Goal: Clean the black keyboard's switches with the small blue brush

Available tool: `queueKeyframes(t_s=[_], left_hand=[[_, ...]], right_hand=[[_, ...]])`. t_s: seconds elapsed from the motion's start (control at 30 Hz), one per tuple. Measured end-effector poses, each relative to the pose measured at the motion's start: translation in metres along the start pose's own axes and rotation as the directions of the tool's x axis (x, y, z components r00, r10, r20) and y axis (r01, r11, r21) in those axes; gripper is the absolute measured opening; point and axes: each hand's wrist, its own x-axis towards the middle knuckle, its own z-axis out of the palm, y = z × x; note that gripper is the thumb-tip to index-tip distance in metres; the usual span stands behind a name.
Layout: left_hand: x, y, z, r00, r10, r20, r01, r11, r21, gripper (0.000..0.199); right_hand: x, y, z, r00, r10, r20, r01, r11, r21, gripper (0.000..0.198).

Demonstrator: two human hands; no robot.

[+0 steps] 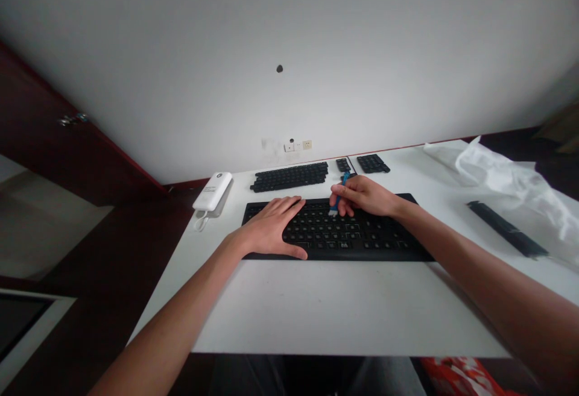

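A black keyboard base (325,254) with its keycaps off lies along the white table. My left hand (274,227) rests flat on its left part, fingers spread and thumb near the front edge. In my right hand (362,196) is a small blue brush (335,206), pinched between thumb and fingers. Its pale bristle end points down at the upper middle of the base. Behind the base, removed keycaps lie in groups: a large block (289,176), a small cluster (342,164) and a number-pad block (372,163).
A white power bank (213,191) with a short cable sits at the table's left edge. To the right lie a black elongated object (506,228) and a crumpled white plastic sheet (511,173). A wall with sockets (297,146) stands behind the table (289,311).
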Motion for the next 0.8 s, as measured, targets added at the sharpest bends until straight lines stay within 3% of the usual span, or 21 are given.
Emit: queueKeyframes(t_s=[0.37,0.8], left_hand=[[0.0006,-0.0021,0.0018,1.000,0.008,-0.009,-0.008,1.000,0.015,0.131],[0.0008,-0.0024,0.0019,1.000,0.015,-0.006,-0.015,1.000,0.025,0.132]], right_hand=[[0.0001,-0.0001,0.0004,0.995,-0.029,0.095,0.023,0.997,0.070,0.061],[0.0002,0.0001,-0.0015,0.995,-0.022,0.102,0.015,0.997,0.071,0.060]])
